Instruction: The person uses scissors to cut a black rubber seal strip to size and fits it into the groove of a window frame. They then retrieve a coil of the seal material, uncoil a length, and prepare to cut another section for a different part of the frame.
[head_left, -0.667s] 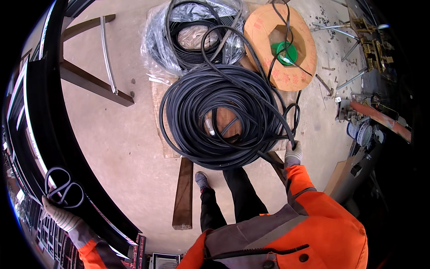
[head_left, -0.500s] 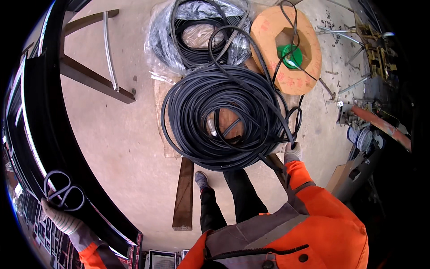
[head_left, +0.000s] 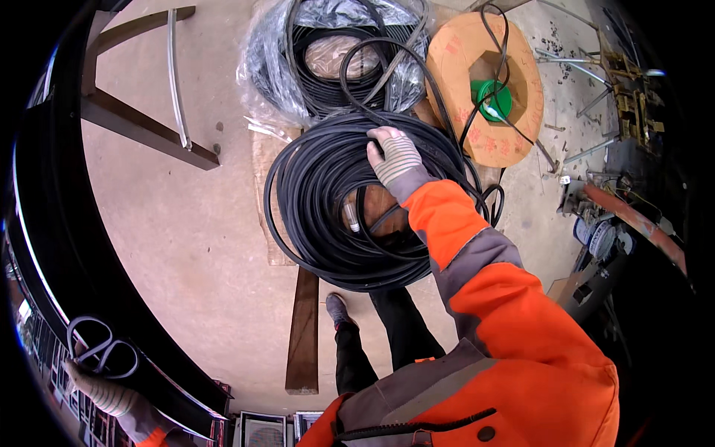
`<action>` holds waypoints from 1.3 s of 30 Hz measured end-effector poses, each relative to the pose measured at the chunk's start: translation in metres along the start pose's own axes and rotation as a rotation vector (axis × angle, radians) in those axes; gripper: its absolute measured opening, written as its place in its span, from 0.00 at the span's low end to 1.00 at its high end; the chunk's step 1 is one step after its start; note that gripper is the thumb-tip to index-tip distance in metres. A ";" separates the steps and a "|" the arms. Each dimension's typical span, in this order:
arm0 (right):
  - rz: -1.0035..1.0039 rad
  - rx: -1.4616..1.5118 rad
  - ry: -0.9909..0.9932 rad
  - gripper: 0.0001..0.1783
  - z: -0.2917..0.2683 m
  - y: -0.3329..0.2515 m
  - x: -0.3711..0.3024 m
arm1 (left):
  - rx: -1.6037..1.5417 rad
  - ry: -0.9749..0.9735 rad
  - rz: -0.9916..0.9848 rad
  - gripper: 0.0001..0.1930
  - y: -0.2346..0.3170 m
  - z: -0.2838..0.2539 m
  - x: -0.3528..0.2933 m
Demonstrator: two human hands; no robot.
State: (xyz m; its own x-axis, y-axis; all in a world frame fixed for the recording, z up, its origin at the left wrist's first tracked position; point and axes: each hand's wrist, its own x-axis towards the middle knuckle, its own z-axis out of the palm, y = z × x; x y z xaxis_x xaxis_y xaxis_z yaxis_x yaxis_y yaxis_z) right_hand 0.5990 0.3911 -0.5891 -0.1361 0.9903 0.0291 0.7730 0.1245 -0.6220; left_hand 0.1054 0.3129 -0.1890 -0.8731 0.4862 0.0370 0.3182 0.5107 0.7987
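Note:
A big coil of black rubber strip (head_left: 313, 216) lies in front of me, with a loop of strip (head_left: 344, 71) rising from its far side. At the far part of the coil, my right hand (head_left: 395, 160), in a striped fingerless-looking glove, has its fingers bent round a strand of the strip. Far to the left, my left hand (head_left: 104, 391), gloved alike, is closed on a pair of scissors (head_left: 119, 359). The two large dark handle loops stick up out of the hand; the blades are hidden.
Behind the coil are another black coil in clear plastic wrap (head_left: 261, 74) and a cardboard reel (head_left: 465, 138) with a green core (head_left: 506, 100). A long black profile (head_left: 67, 223) runs along the left. Brown beams (head_left: 302, 357) and metal stands (head_left: 573, 59) are around.
My right hand has moved from the coil's near right side to its far part, up and to the left. The left hand keeps the scissors and has shifted slightly down.

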 end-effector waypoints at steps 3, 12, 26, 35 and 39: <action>0.002 0.072 -0.176 0.16 0.045 -0.008 0.044 | -0.054 0.030 -0.079 0.25 -0.003 0.002 0.003; 0.150 -0.233 -0.253 0.25 0.084 0.017 0.121 | 0.086 0.217 -0.030 0.26 0.014 0.025 -0.022; 0.449 -0.508 -0.637 0.23 0.139 0.094 0.220 | 0.136 0.240 0.106 0.28 0.004 0.024 -0.019; 0.197 -0.573 -0.745 0.24 0.108 0.078 0.234 | 0.294 0.217 0.234 0.26 0.008 0.035 -0.027; 0.190 -0.529 -0.754 0.24 0.107 0.077 0.233 | 0.354 0.202 0.289 0.26 0.011 0.041 -0.028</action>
State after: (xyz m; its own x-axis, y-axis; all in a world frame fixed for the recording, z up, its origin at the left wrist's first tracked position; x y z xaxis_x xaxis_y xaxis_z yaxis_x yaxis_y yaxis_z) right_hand 0.5605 0.6245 -0.7140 -0.2013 0.7182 -0.6661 0.9794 0.1608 -0.1226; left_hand 0.1480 0.3340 -0.2061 -0.7734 0.5144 0.3704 0.6333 0.6016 0.4869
